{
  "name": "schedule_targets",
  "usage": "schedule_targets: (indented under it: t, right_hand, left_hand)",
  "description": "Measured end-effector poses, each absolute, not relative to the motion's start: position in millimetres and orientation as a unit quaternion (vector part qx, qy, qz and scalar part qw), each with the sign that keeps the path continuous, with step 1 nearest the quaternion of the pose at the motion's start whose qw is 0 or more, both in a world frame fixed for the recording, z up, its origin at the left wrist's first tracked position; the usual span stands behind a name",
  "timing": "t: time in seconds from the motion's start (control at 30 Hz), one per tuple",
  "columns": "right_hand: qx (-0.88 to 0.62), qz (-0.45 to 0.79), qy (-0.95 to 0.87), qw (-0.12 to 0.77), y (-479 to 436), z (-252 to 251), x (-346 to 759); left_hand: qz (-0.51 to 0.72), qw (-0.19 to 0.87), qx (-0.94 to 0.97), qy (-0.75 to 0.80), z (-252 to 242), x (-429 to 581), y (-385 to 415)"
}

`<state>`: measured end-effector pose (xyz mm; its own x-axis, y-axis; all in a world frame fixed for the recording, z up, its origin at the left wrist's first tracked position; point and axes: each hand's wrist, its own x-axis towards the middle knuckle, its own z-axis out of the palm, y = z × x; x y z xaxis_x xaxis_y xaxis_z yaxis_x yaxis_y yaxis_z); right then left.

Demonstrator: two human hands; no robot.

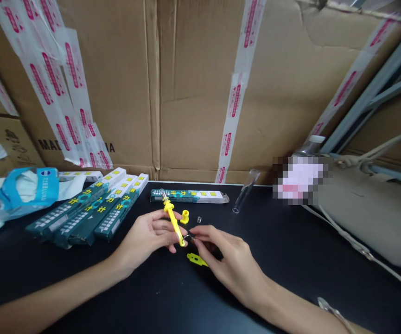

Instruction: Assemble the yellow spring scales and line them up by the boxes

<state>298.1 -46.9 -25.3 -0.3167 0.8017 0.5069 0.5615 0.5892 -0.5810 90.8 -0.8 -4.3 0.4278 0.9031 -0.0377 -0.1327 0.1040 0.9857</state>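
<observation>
My left hand is closed round a slim yellow tool with a metal tip at its far end, holding it over the black table. My right hand pinches a small dark metal part against the tool's near end. A flat yellow piece lies on the table just under my right fingers. A small yellow cap and a tiny clear ring sit just beyond the hands.
Three green-and-white boxes lie side by side at the left, one more box behind the hands. A blue-and-white packet sits far left, a clear tube beyond. Cardboard cartons wall the back; a beige bag is right.
</observation>
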Motion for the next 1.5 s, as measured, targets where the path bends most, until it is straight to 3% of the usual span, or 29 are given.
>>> schedule_targets:
  t: [0.23, 0.73, 1.33, 1.5]
  right_hand:
    - [-0.414, 0.088, -0.831, 0.361, -47.7, -20.5, 300.8]
    - [-0.411, 0.150, -0.813, 0.384, -51.0, -16.0, 299.4]
    - [-0.386, 0.126, -0.832, 0.379, -49.3, -20.0, 297.5]
    - [-0.359, 0.071, -0.857, 0.363, -47.6, -17.0, 299.8]
  left_hand:
    - [0.380, 0.632, 0.574, 0.357, -1.8, 90.7, -2.1]
    - [0.394, 0.636, 0.560, 0.355, -4.7, 88.2, -0.3]
    - [0.394, 0.628, 0.571, 0.352, -5.9, 88.3, -1.1]
    - [0.366, 0.594, 0.601, 0.390, -3.7, 89.7, -1.7]
